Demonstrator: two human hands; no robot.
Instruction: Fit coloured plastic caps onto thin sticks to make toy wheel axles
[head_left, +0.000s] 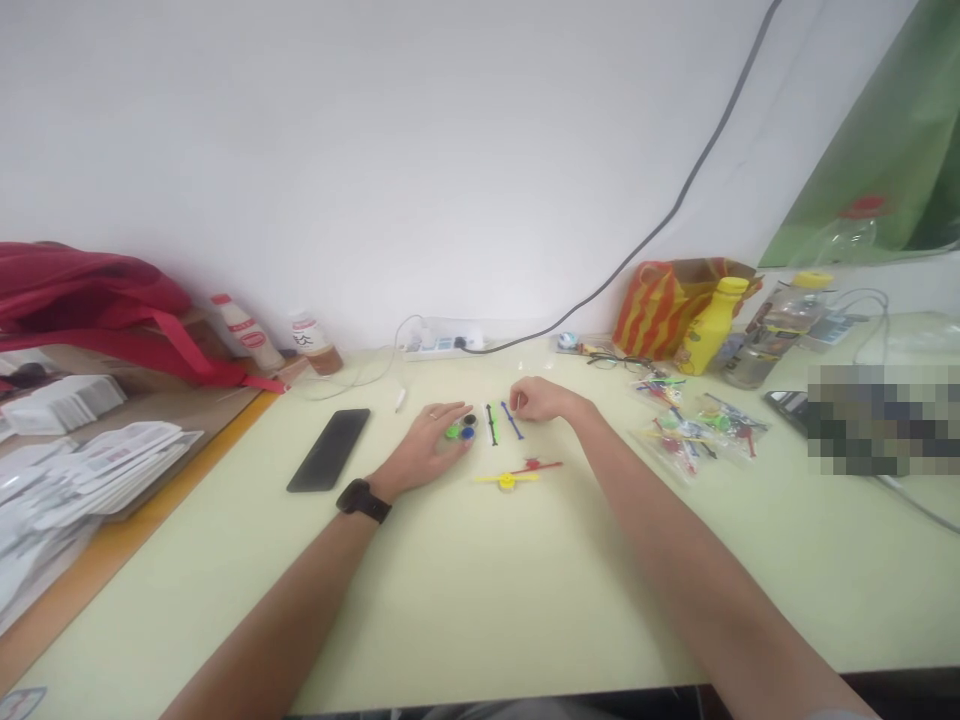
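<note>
My left hand (429, 448) rests on the table with its fingers stretched and apart, curved beside several small round pieces: a black one (470, 420), a green one (452, 432) and a blue one (468, 434). My right hand (543, 398) is closed, fingertips curled down next to a blue plastic stick (512, 421); whatever is in them, if anything, is hidden. Left of that stick lie a green stick (496, 415), a black stick (491, 424) and a white one (487, 428), side by side. Nearer me sit a yellow piece with arms (507, 482) and a red stick piece (534, 465).
A black phone (330, 450) lies to the left, beyond it a white cap-like piece (400, 400). Clear bags of coloured parts (682, 435) are at right. Bottles (712, 325), a striped bag (645, 310) and a power strip (439, 343) line the wall. Paper stacks (135, 465) stand far left.
</note>
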